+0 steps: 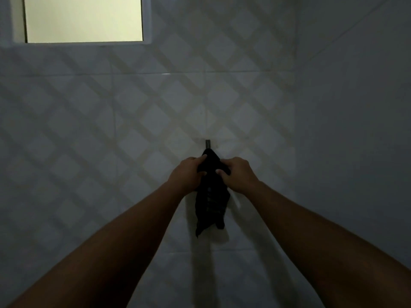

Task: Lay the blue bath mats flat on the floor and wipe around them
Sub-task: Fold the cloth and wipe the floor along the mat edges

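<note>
A dark cloth hangs against the tiled wall, its top bunched at a small metal hook. My left hand grips the cloth's upper left side. On the upper right side, my right hand grips it too. Both arms reach straight forward at the wall. The cloth's lower part dangles free below my hands. No blue bath mats and no floor are in view.
The room is dim. A white wall with a diamond tile pattern fills the view. A lit window sits at the upper left. A plain side wall meets the tiled wall at a corner on the right.
</note>
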